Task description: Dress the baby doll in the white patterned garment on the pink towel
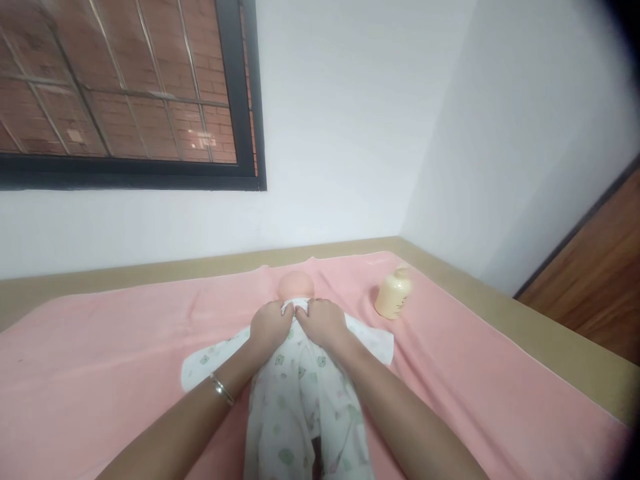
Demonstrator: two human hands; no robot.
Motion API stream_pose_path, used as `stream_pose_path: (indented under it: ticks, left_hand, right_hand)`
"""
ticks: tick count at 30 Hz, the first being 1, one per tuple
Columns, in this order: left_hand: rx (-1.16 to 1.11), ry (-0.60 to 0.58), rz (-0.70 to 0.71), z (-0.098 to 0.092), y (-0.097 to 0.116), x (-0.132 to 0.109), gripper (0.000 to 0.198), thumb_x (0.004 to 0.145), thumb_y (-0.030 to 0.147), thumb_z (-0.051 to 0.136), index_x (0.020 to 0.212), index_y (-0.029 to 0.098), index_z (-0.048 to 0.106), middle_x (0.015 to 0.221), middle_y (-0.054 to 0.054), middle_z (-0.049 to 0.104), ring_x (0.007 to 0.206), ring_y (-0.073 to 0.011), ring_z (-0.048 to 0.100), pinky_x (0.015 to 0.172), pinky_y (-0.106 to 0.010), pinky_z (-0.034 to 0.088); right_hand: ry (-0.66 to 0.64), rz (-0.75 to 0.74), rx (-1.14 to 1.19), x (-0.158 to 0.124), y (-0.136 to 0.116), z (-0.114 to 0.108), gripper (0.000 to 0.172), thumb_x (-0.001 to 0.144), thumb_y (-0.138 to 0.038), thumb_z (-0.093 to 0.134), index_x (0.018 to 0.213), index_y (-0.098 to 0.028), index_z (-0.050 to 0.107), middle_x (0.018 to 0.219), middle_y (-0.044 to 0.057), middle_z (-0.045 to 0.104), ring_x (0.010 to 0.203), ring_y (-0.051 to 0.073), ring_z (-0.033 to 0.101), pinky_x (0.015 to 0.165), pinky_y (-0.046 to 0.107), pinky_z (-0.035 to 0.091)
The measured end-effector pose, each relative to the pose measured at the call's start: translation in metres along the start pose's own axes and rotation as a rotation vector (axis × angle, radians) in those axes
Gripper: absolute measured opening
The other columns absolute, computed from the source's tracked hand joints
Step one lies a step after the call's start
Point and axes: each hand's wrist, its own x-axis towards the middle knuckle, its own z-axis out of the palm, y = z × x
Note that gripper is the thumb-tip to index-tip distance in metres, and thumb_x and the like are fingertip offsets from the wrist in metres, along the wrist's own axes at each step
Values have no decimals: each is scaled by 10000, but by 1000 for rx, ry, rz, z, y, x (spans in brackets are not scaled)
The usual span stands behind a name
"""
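Observation:
A white baby garment (300,380) with a green leaf and bear print lies over a doll, its sleeves spread to both sides. The doll's bald head (296,285) shows above the collar; the rest of its body is covered. My left hand (270,327) is closed on the garment at the neckline, thumb on top. Close beside it, my right hand (325,322) grips the other side of the same neckline. Lower down, the front of the garment parts in a narrow gap near the bottom of the view.
A pink blanket (125,347) covers most of the tan surface (475,293). Right of the doll stands a cream-coloured bottle (394,293). White walls (350,133) rise behind, with a dark-framed barred window (245,100) at left and a wooden panel (595,273) at right.

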Motion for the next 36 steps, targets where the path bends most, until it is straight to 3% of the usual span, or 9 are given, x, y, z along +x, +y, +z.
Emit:
stream_pose_path:
  ticks: [11,16,21,24,30,36]
  left_hand:
    - [-8,14,-20,-2,-1,-2,412,863,402,319,729,157,623,751,-90,653,694,-184,574,590,-257,321]
    - [7,36,-37,-1,1,-7,405,870,397,329,752,155,631,790,-88,659,711,-179,578,594,-260,331]
    - [58,213,77,5,-2,-9,391,887,326,308,672,169,596,721,-61,628,731,-169,556,674,-271,343]
    - [54,244,116,5,-2,-10,369,881,305,314,668,171,584,717,-59,621,736,-170,551,683,-271,344]
    - [19,82,-64,0,1,-9,424,879,393,303,752,152,627,785,-94,653,710,-185,574,609,-269,327]
    - [10,63,-59,1,-2,-8,427,884,408,293,756,162,618,788,-83,651,691,-174,566,583,-259,315]
  right_hand:
    - [49,-24,14,-1,-3,3,519,892,-462,274,853,-126,667,838,150,661,797,261,614,692,331,411]
    - [-92,101,69,9,2,5,672,893,-555,171,922,-121,683,935,179,664,890,295,617,731,373,428]
    - [-181,177,138,18,2,6,702,887,-576,145,998,-128,675,1021,178,652,949,297,609,759,386,429]
    - [-113,194,132,14,0,8,679,894,-558,157,954,-130,681,968,173,665,905,282,621,740,367,428]
    - [105,165,129,5,3,21,562,919,-464,212,817,-173,682,812,112,678,752,229,622,657,300,394]
    - [220,62,87,3,0,18,491,935,-360,261,721,-167,657,740,101,657,685,181,581,629,255,338]
